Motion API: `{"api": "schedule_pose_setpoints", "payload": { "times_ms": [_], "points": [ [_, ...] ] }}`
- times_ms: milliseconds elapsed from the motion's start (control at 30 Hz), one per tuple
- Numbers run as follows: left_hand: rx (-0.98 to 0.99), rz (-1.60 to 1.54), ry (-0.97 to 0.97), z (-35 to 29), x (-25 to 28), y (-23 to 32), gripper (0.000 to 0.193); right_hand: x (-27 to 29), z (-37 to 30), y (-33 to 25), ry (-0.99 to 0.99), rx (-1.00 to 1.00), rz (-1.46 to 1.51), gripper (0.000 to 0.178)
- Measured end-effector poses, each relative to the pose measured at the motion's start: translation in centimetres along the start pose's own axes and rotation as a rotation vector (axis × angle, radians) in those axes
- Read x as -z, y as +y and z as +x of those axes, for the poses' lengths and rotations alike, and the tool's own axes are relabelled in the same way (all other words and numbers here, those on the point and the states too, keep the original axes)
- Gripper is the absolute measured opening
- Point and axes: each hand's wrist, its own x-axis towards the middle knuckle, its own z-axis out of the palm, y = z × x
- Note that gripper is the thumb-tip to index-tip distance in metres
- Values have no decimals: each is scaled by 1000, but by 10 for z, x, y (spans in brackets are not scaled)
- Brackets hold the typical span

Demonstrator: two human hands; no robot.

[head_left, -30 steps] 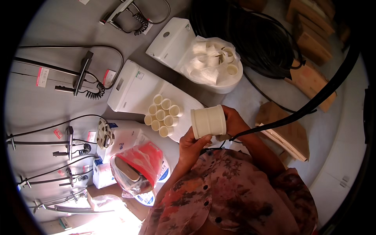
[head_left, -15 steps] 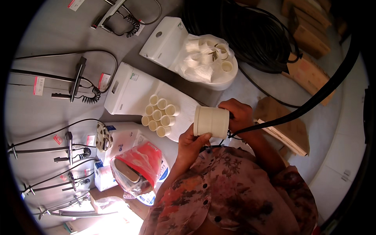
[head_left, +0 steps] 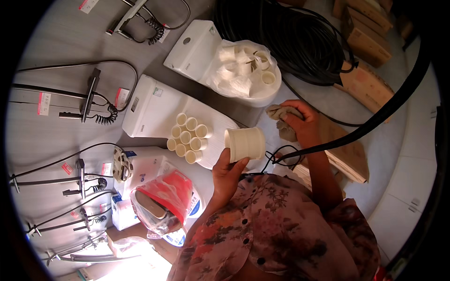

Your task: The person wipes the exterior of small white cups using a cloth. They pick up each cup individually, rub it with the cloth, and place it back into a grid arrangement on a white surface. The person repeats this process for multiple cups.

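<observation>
My left hand (head_left: 227,178) grips a wide cream plastic pipe coupling (head_left: 246,144) by its lower left rim, in front of my chest. To the right of the coupling, and apart from it, my right hand (head_left: 302,122) is closed round a crumpled grey-brown cloth (head_left: 285,121). Several smaller cream pipe fittings (head_left: 185,137) stand in a tight cluster on the closed lid of the nearer white toilet (head_left: 218,122), just left of the coupling.
A second white toilet (head_left: 191,50) carries a clear bag of cream fittings (head_left: 243,70). Coiled black hose (head_left: 286,40) lies behind it. Cardboard boxes (head_left: 347,152) lie on the right. Shower sets (head_left: 89,96) hang on the left wall, above a red bag (head_left: 166,194). A black cable (head_left: 375,119) crosses the right side.
My right hand has come away from the coupling to the right, and the cloth in it now shows. The coupling has shifted slightly left in my left hand.
</observation>
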Motion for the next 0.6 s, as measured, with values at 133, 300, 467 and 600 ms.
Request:
{"api": "schedule_pose_setpoints", "payload": {
  "times_ms": [133, 300, 467, 600],
  "points": [
    [24, -42, -61, -5, 2, -13, 35, -25, 3, -32, -497, 299, -159, 24],
    [3, 64, -58, -12, 13, -14, 32, -40, -8, -27, -616, 158, -429, 20],
    [-68, 138, -59, -21, 14, -11, 19, -41, -12, -25, -526, 7, -458, 20],
    [-285, 371, -238, -24, 9, 0, 17, -34, -6, -12, -537, 43, -581, 13]
  ]
}}
